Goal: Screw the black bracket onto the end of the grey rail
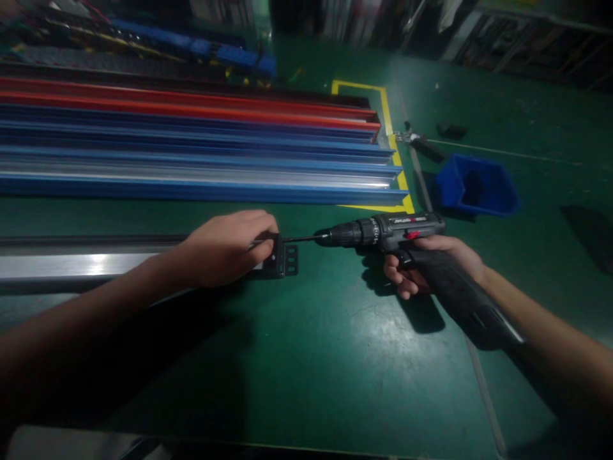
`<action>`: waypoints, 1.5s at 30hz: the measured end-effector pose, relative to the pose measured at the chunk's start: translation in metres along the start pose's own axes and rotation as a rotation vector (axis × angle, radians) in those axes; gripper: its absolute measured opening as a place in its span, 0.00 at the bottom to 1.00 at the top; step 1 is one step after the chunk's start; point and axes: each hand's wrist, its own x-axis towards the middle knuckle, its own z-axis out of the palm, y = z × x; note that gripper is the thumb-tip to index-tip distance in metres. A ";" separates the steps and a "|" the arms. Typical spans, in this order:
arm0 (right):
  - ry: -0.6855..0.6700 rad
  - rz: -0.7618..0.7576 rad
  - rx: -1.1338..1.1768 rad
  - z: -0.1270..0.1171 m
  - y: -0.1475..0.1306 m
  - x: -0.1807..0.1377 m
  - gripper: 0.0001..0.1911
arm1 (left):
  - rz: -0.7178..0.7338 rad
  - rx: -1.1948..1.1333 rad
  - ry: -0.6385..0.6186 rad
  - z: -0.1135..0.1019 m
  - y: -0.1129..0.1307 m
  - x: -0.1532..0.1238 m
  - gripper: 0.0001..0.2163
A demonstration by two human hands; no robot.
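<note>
My right hand [431,262] is wrapped round the grip of a black cordless drill [383,230], which points left. Its long thin bit [301,239] reaches the upper part of a black end bracket [275,259] with a slotted tab. That bracket sits at the right end of a silver and black metal rail [71,265] lying across the green surface. Over the rail's end, my left hand [230,246] is closed, thumb and fingers gripping the bracket. The palm side and whatever else lies under these fingers are hidden.
Behind the rail lie several long blue channels [201,182] and red channels [191,105], ending inside yellow tape [387,108]. A blue bin [479,185] stands to the right. Near it is a tool with a dark handle [426,147]. Dim shelving [527,48] is at the back right.
</note>
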 end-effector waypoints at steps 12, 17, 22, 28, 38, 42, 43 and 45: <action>0.004 -0.014 -0.015 -0.001 0.001 0.000 0.24 | -0.018 -0.007 -0.014 -0.002 0.002 0.001 0.10; 0.030 -0.059 -0.080 0.001 0.004 -0.002 0.23 | -0.023 -0.008 -0.016 -0.002 0.001 0.001 0.10; -0.005 -0.099 -0.144 -0.001 0.006 -0.001 0.23 | -0.012 -0.001 -0.008 -0.001 0.002 0.000 0.11; -0.031 -0.094 -0.126 0.002 0.006 0.000 0.19 | -0.011 -0.009 -0.012 -0.001 0.002 0.001 0.11; 0.009 -0.072 -0.126 0.003 0.005 0.000 0.18 | -0.005 -0.005 -0.004 -0.002 0.003 0.000 0.10; -0.007 -0.083 -0.130 0.001 0.005 0.000 0.21 | -0.017 -0.009 -0.014 -0.003 0.004 0.000 0.11; -0.012 -0.084 -0.131 0.001 0.005 0.000 0.21 | -0.019 -0.012 -0.018 -0.003 0.004 0.000 0.11; -0.014 -0.084 -0.138 -0.001 0.005 -0.001 0.23 | -0.022 -0.020 -0.024 -0.004 0.005 0.000 0.11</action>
